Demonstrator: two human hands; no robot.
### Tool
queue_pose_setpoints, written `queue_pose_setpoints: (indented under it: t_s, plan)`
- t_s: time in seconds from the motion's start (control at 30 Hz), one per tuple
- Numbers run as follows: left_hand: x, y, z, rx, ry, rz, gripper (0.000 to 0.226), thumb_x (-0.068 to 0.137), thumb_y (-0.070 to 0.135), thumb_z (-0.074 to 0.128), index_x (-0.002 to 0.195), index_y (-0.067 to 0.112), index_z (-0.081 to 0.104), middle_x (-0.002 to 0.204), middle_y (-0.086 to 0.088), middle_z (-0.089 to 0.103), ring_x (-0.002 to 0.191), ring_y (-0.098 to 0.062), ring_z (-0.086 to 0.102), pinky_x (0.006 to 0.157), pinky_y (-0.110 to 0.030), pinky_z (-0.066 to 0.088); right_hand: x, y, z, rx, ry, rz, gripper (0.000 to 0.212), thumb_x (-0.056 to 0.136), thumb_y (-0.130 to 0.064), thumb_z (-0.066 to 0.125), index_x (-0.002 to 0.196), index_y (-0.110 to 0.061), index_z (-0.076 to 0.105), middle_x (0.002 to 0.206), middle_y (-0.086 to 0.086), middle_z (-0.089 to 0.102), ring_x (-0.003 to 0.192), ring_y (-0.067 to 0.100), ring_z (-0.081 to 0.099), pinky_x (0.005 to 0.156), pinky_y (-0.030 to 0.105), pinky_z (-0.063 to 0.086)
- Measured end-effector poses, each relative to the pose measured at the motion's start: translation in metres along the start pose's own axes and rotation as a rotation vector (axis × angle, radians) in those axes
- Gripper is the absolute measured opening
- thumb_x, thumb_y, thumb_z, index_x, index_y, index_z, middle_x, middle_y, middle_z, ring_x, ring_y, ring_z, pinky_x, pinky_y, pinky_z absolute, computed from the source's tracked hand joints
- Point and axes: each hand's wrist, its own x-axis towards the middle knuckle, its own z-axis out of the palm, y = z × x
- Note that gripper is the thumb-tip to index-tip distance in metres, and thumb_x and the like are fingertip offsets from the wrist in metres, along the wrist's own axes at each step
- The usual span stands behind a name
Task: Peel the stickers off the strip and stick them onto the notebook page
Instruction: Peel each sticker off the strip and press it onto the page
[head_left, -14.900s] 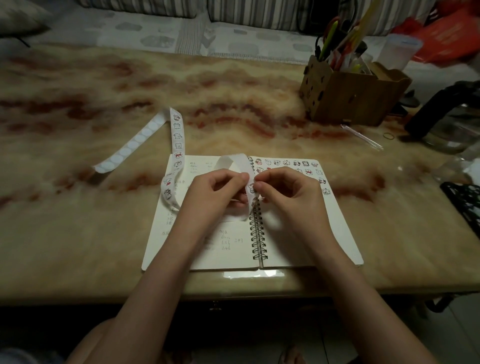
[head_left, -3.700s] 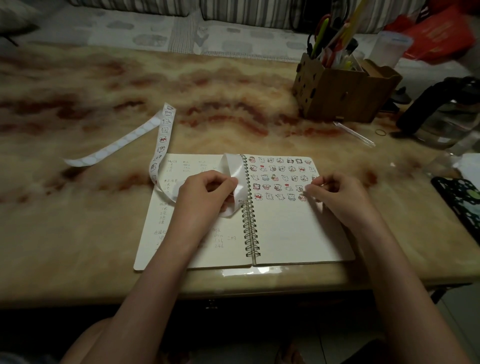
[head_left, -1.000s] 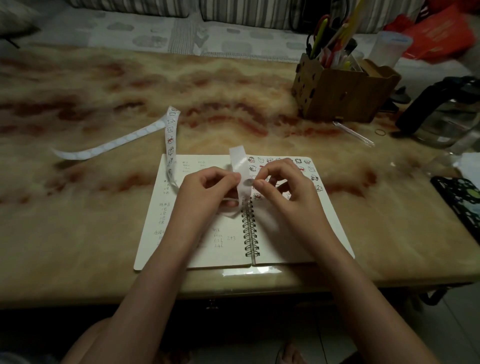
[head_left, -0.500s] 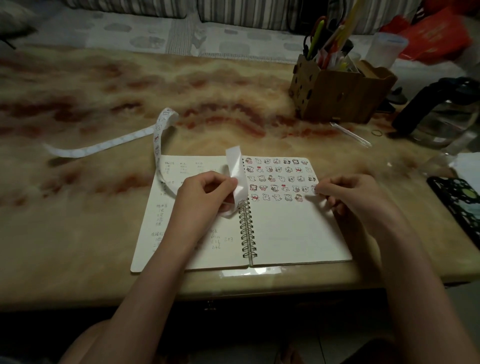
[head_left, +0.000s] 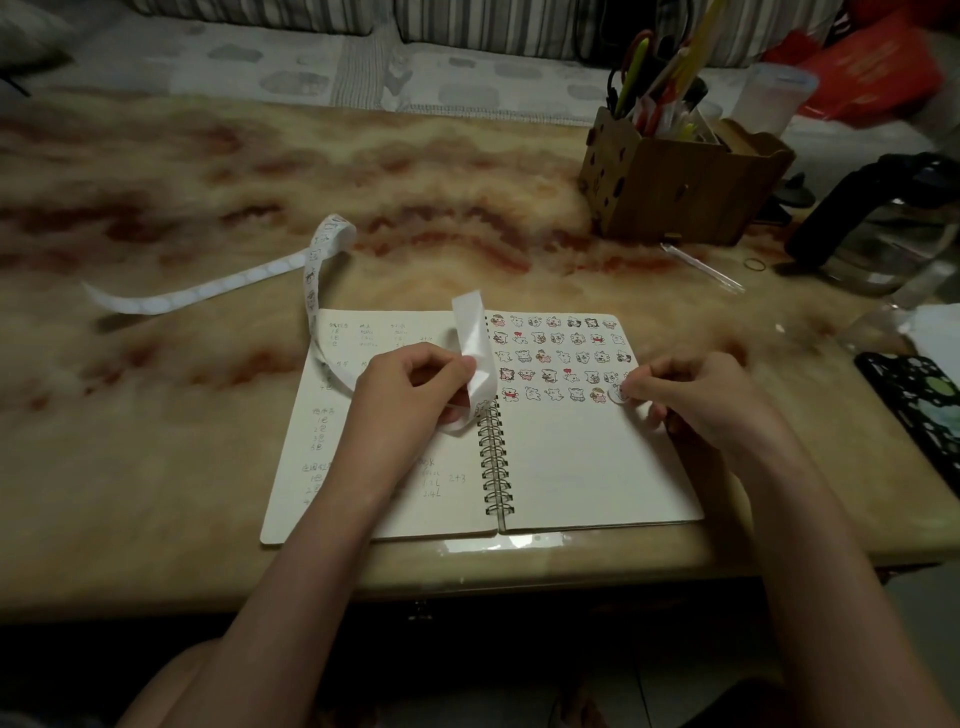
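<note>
An open spiral notebook (head_left: 571, 467) lies at the table's near edge. Its right page carries several rows of small cartoon stickers (head_left: 556, 358) across the top. My left hand (head_left: 415, 400) pinches the white sticker strip (head_left: 475, 358) beside the spiral binding; the strip loops back over the left page and trails away to the far left on the table. My right hand (head_left: 696, 400) holds a round white sticker (head_left: 618, 392) at its fingertips, against the right end of the lowest sticker row.
A wooden pen holder (head_left: 680, 192) full of pens stands at the back right. Beside it are a clear pen (head_left: 701, 267), a rubber band (head_left: 754, 264) and a glass kettle (head_left: 893, 228). A black patterned phone case (head_left: 919, 405) lies at the right edge.
One second ago both hands met at the strip. Since then my right hand has carried a peeled sticker rightwards to the end of the lowest row. The strip's far loop shifted slightly.
</note>
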Motion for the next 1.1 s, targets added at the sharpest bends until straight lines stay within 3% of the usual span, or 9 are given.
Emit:
queue_pose_setpoints:
  t_s: [0.3,0.6,0.87,1.1]
  plan:
    - [-0.0018,0.0014,0.0004,-0.003,-0.001,-0.008,0.013,0.088,0.019,0.066,0.081,0.010,0.072,0.072,-0.004,0.073,0.066,-0.014,0.069,0.079,-0.036,0.058,-0.0006,0.0006,0.0011,0.009,0.015,0.021,0.009,0.079,-0.002,0.068,0.071,-0.006,0.066,0.064,0.005,0.064,0.037,0.002,0.046,0.038,0.013,0.034]
    - [-0.0018,0.0017,0.0002,0.006,-0.004,-0.007,0.012,0.088,0.019,0.065,0.081,0.011,0.073,0.072,-0.003,0.073,0.065,-0.011,0.068,0.074,-0.028,0.058,0.0001,0.0013,0.0034,0.021,0.039,0.025,0.013,0.077,0.001,0.068,0.066,-0.006,0.065,0.054,-0.001,0.063,0.037,0.002,0.047,0.040,0.013,0.036]
    - [-0.0017,0.0026,0.0003,-0.010,-0.010,-0.008,0.012,0.088,0.017,0.065,0.077,0.014,0.072,0.065,0.003,0.071,0.060,-0.006,0.066,0.067,-0.021,0.056,0.0018,0.0034,0.0047,0.001,0.066,0.026,0.007,0.078,-0.001,0.069,0.071,-0.003,0.066,0.062,0.004,0.064,0.036,0.002,0.047,0.038,0.012,0.034]
    - [-0.0019,0.0025,0.0000,-0.005,-0.009,-0.005,0.013,0.088,0.018,0.066,0.076,0.015,0.072,0.063,0.005,0.071,0.059,-0.005,0.065,0.070,-0.024,0.057,0.0014,0.0032,0.0053,0.002,0.069,0.016,0.005,0.078,0.001,0.068,0.073,0.000,0.067,0.064,0.006,0.064,0.035,0.001,0.046,0.037,0.010,0.034]
